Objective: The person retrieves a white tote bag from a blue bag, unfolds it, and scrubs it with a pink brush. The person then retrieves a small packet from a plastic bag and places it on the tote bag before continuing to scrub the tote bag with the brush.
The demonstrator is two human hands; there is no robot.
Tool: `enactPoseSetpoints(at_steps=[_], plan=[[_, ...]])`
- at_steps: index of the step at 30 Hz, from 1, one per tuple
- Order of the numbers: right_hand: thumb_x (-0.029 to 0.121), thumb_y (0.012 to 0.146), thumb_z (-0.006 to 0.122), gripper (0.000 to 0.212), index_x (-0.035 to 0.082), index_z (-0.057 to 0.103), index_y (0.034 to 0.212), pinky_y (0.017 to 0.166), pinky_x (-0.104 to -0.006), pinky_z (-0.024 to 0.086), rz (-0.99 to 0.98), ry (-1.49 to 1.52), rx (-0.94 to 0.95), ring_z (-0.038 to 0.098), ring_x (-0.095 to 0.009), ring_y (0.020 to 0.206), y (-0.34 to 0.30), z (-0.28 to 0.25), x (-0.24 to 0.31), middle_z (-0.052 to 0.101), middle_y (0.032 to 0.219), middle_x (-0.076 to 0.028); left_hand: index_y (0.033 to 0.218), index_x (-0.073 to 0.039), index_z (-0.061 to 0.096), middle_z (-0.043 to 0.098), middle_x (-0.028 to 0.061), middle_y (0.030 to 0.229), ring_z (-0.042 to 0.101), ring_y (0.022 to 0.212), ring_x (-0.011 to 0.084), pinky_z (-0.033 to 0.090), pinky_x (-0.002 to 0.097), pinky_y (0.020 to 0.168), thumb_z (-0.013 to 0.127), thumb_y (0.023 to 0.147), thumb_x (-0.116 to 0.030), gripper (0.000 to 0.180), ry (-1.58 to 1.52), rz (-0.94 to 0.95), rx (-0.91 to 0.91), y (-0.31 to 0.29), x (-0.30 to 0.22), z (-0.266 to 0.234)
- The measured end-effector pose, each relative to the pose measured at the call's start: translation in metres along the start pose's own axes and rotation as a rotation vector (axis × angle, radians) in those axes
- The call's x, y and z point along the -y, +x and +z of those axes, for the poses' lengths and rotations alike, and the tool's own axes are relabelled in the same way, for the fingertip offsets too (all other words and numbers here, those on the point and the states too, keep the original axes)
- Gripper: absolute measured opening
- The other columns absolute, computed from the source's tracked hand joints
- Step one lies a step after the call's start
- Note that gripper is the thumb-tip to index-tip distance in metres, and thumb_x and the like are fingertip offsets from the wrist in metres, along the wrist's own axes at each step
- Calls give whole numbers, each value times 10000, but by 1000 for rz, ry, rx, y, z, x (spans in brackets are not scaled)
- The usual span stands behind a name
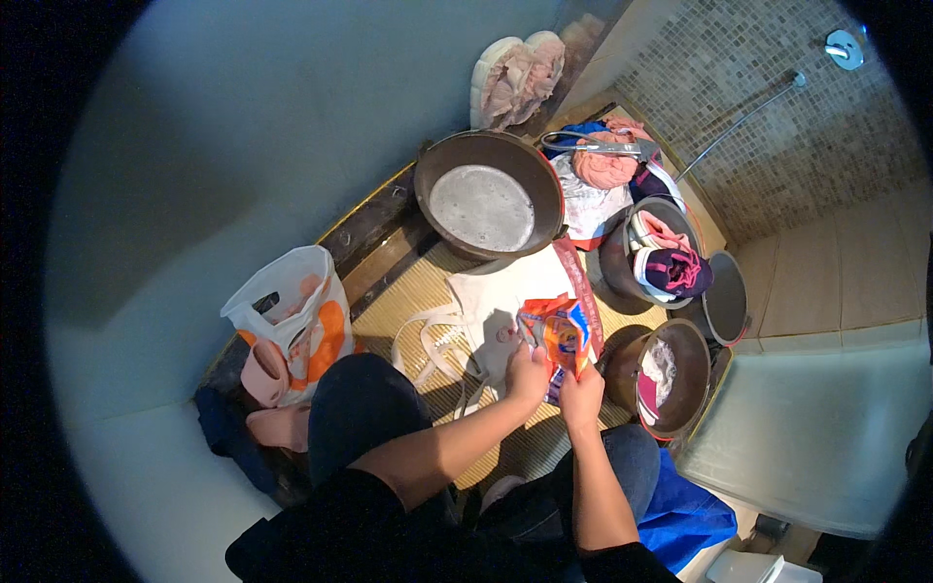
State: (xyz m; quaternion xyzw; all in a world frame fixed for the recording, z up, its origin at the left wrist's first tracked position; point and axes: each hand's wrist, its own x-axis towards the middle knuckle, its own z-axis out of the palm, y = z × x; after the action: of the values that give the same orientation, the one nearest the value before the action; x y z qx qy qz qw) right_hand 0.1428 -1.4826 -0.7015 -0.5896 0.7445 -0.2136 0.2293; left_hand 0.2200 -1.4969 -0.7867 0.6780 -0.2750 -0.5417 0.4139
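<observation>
Both my hands grip a shiny orange and blue plastic packet (pixel 562 335) over the floor mat. My left hand (pixel 528 377) pinches its lower left edge, while my right hand (pixel 582 396) is closed around its lower right side. Under and behind the packet lies a white cloth tote bag (pixel 486 301), spread flat with its straps (pixel 434 335) trailing left. Beyond it stands a large dark bucket (pixel 539 180), holding cloudy water (pixel 482 207) with foam on top. Whether the packet's top is torn open, I cannot tell.
To the left is a white and orange plastic bag (pixel 326 321) beside pink clogs (pixel 264 374). A bucket of shoes (pixel 671 267) and a bucket with wet cloth (pixel 680 389) stand right. Clothes with a metal-handled tool (pixel 617 146) lie behind. White shoes (pixel 515 78) lean on the wall.
</observation>
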Motion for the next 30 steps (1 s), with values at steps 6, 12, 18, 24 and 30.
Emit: enactPoseSetpoints(at_steps=[6,12,18,24,30], plan=[[85,781,553,230,-6,635,976,702,-472,484,89,66,6,622,-423,808,11,-2,-3,621,803,-271,1028,-9,585,629,250,951,599,919,417,471,463,787,535,878,-235,276,6,-26,109,4,-7,-7],[45,812,516,195,-31,619,959,678,-414,480,57,206,-101,652,-365,762,4,-10,3,627,767,-252,1030,-19,586,635,245,909,615,868,408,476,464,744,578,854,-251,291,42,16,249,14,-2,-1],[128,885,550,196,-51,607,942,656,-364,469,14,305,-227,625,-247,680,-5,3,-10,633,738,-188,1006,-25,582,625,235,911,605,883,402,469,472,766,589,835,-217,257,195,196,187,0,-26,-11],[172,899,602,329,78,534,1207,873,-419,482,710,1284,235,611,-234,985,18,21,-38,632,1118,-62,1099,-53,589,542,118,941,516,902,315,381,440,811,609,799,-127,310,626,638,-64,-23,-63,-42],[95,864,628,321,78,543,1172,826,-371,493,580,1629,557,599,-207,972,41,46,-21,630,1081,-56,1302,-58,494,515,70,927,479,924,253,311,407,878,589,752,-67,558,783,969,-128,-32,-96,-94]])
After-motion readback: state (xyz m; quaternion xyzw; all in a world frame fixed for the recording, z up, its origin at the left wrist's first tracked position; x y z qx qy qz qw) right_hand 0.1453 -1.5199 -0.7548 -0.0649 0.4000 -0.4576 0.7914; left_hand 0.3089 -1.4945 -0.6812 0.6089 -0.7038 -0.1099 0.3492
